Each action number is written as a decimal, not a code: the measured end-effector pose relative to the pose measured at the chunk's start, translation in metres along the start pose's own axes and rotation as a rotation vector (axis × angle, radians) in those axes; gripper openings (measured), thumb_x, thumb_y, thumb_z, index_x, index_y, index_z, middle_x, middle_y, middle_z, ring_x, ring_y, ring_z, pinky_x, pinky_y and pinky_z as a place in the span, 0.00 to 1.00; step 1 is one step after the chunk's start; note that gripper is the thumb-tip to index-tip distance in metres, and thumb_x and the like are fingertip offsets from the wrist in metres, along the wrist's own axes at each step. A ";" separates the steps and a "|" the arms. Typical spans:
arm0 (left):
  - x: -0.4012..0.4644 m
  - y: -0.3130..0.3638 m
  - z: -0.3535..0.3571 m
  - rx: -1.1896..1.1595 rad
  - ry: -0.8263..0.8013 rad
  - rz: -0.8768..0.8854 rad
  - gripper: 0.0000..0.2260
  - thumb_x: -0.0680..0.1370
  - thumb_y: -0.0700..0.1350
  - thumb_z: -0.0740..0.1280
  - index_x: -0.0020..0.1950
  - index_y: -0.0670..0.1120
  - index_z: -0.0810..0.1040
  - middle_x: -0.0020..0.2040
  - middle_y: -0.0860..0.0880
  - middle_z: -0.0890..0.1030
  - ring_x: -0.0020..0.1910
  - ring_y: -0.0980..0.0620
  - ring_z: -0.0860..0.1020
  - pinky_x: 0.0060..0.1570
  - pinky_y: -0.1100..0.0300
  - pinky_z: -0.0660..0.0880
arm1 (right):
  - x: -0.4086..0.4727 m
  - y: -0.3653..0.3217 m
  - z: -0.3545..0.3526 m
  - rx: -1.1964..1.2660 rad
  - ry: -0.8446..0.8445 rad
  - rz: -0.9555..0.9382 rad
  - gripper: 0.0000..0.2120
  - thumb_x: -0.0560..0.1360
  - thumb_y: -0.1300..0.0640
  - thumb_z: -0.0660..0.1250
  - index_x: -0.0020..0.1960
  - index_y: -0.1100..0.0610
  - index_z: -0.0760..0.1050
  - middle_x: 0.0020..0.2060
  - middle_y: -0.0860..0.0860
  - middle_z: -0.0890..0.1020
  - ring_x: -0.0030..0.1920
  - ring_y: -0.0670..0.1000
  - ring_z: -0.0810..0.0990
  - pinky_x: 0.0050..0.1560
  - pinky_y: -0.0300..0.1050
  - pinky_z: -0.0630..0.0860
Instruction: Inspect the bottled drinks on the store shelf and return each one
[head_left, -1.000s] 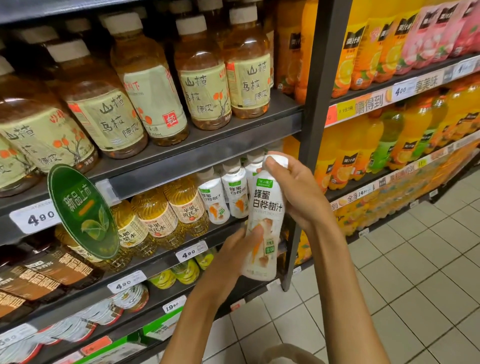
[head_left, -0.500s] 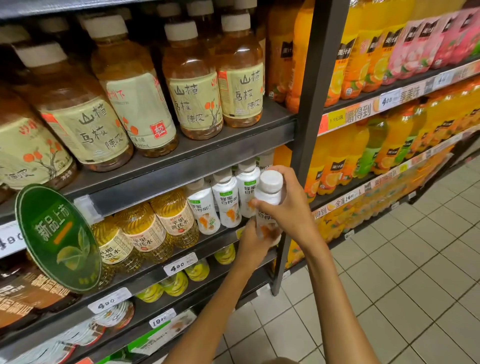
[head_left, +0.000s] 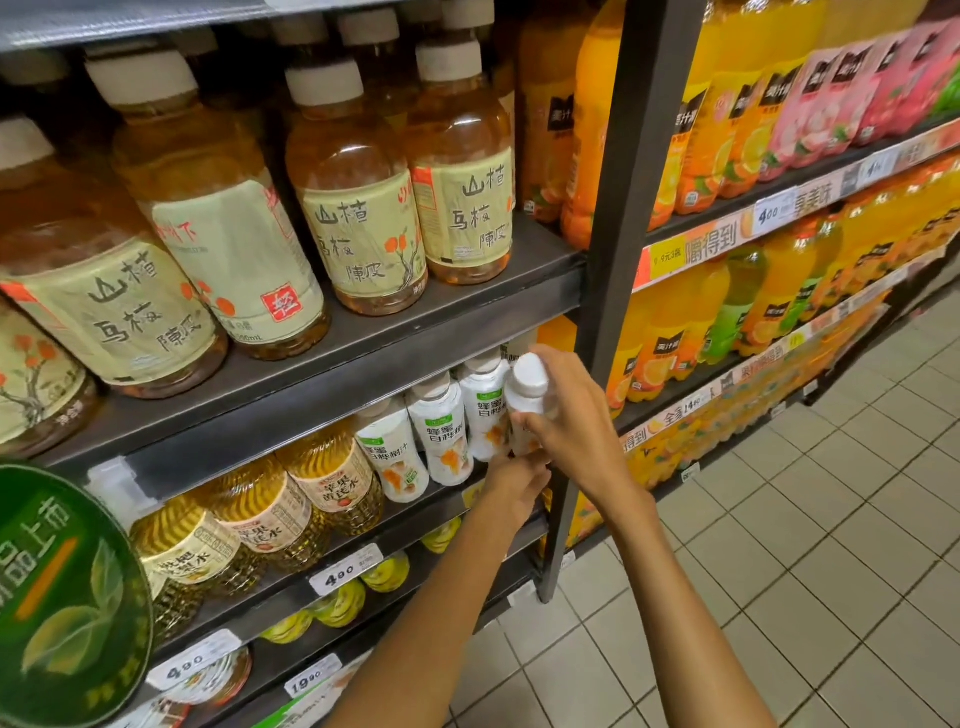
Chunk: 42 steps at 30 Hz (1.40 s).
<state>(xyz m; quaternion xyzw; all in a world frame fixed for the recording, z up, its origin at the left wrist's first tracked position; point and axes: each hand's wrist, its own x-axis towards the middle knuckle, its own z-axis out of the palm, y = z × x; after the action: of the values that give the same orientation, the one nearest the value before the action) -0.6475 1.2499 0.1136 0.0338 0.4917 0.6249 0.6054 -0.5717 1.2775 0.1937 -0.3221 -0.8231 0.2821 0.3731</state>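
Two hands bring a white bottle (head_left: 525, 410) to the right end of the middle shelf (head_left: 322, 519), just beside a row of matching white bottles (head_left: 441, 441) and close to the dark upright post (head_left: 618, 260). The right hand (head_left: 576, 431) reaches from above, fingers curled round the bottle's upper body below the cap; the left hand (head_left: 514, 483) cups its base, fingers curled underneath. Inspection looks finished: the next move calls for sliding it upright into the gap at the row's end.
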 end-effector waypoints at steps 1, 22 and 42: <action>0.004 -0.001 -0.004 -0.045 -0.022 -0.003 0.15 0.79 0.34 0.60 0.65 0.42 0.71 0.56 0.42 0.79 0.51 0.49 0.78 0.47 0.58 0.76 | 0.002 0.001 0.001 -0.001 0.022 0.002 0.24 0.70 0.66 0.73 0.64 0.60 0.71 0.59 0.54 0.75 0.59 0.50 0.72 0.54 0.35 0.66; 0.012 0.004 0.007 -0.423 0.072 -0.099 0.13 0.78 0.30 0.57 0.61 0.37 0.73 0.54 0.40 0.76 0.58 0.44 0.75 0.69 0.53 0.65 | 0.034 0.001 0.012 -0.622 -0.103 0.069 0.24 0.71 0.70 0.67 0.65 0.60 0.68 0.62 0.56 0.69 0.62 0.58 0.69 0.40 0.44 0.66; 0.002 0.002 -0.003 -0.344 0.003 -0.055 0.19 0.81 0.33 0.53 0.71 0.40 0.67 0.50 0.41 0.79 0.50 0.46 0.77 0.58 0.53 0.71 | 0.007 0.017 0.025 -0.278 -0.047 0.088 0.36 0.76 0.74 0.59 0.78 0.61 0.45 0.78 0.58 0.47 0.78 0.55 0.49 0.74 0.48 0.59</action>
<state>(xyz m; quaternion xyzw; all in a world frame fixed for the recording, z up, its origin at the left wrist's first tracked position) -0.6521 1.2504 0.1122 -0.0848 0.3789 0.6831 0.6186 -0.5899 1.2879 0.1712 -0.3996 -0.8478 0.1890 0.2930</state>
